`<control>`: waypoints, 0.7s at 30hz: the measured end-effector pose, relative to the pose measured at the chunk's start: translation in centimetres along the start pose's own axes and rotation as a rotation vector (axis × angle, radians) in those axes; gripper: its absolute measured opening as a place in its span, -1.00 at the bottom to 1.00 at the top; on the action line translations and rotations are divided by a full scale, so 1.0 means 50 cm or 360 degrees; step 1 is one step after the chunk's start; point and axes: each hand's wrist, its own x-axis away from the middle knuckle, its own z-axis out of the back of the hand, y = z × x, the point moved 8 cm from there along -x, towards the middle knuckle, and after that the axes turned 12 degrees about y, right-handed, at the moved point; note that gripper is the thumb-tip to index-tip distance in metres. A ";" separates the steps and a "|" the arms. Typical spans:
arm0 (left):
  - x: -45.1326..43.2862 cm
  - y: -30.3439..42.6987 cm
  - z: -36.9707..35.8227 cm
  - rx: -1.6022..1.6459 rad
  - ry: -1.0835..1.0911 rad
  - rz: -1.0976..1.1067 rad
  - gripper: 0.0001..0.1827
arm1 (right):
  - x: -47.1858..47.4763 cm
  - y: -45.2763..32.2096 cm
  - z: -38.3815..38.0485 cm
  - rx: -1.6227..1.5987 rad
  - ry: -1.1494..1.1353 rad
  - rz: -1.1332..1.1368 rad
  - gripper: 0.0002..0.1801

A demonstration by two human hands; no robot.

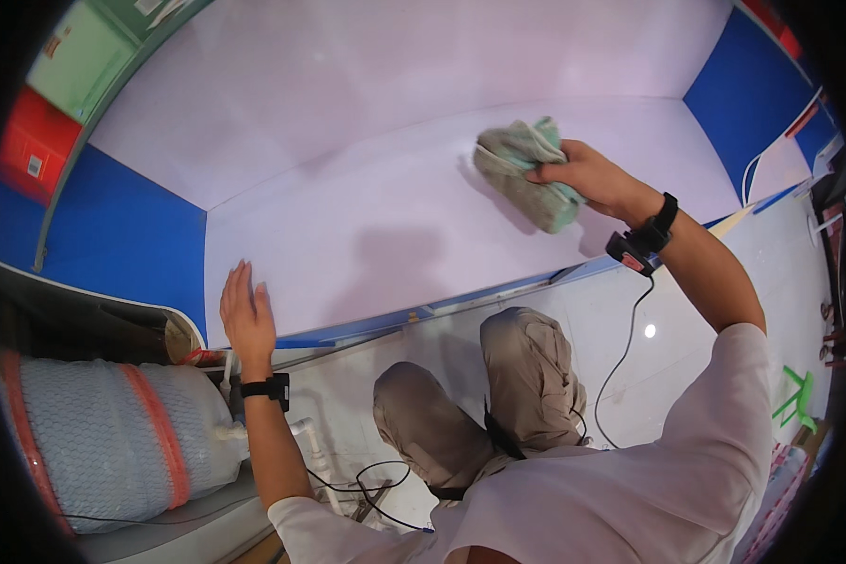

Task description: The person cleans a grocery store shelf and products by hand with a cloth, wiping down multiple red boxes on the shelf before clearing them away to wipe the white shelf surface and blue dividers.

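My right hand [592, 176] grips a folded grey-green cloth [525, 169] over the right part of a pale, shiny shelf board [395, 176]. The cloth's edges look slightly blurred, and whether it touches the board I cannot tell. Near the board's left front corner my left hand [247, 310] lies flat with its fingers stretched forward, holding nothing. A black band with a small device sits on each wrist, and a cable hangs from the right one.
Blue side panels [141, 225] bound the board left and right. A bubble-wrapped cylinder with red tape [99, 430] lies at lower left, beside white pipes [317, 451]. Red and green boxes [42, 141] stand at upper left. A green plastic stool [800, 398] is at far right.
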 end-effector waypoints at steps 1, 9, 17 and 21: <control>0.000 0.001 -0.005 0.0037 -0.0005 -0.0008 -0.52 | 0.000 0.021 -0.007 -0.0165 0.0001 -0.0176 -0.40; -0.012 0.033 0.014 -0.0111 -0.0077 -0.0134 -0.53 | 0.139 0.038 0.117 0.0970 0.0757 0.0928 -0.40; -0.086 0.340 0.012 -0.0086 -0.0247 -0.0577 -0.52 | 0.172 0.080 0.165 0.1591 0.1233 0.1048 -0.38; -0.123 0.669 -0.021 0.0444 -0.0546 -0.1101 -0.49 | 0.171 0.074 0.157 0.1652 0.1197 0.1039 -0.36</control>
